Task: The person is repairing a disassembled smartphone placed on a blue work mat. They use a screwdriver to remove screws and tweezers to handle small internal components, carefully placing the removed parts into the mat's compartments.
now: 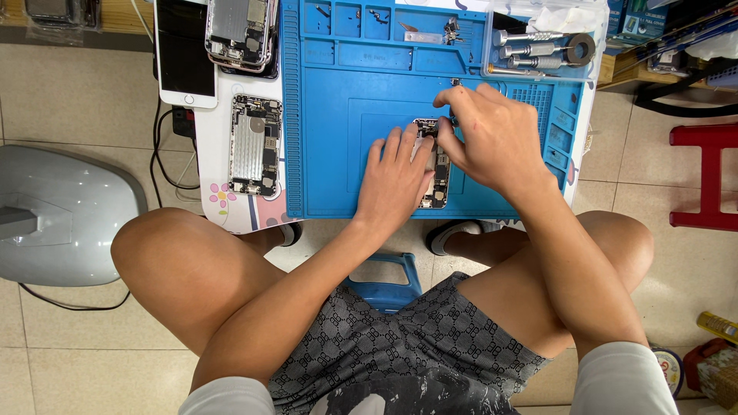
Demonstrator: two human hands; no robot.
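An opened phone body (439,178) with exposed circuit boards lies on a blue repair mat (346,154). My left hand (396,180) lies flat on the phone's left side, fingers spread, pressing it down. My right hand (484,131) hovers over the phone's upper end, fingertips pinched together on a thin tool or small part near the top edge; what it pinches is too small to make out.
A second opened phone (254,144) lies left of the mat, a white phone (184,50) and another opened phone (241,32) behind it. Screwdrivers (530,50) sit in a tray at the back right. A red stool (707,177) stands right, a grey appliance (61,215) left.
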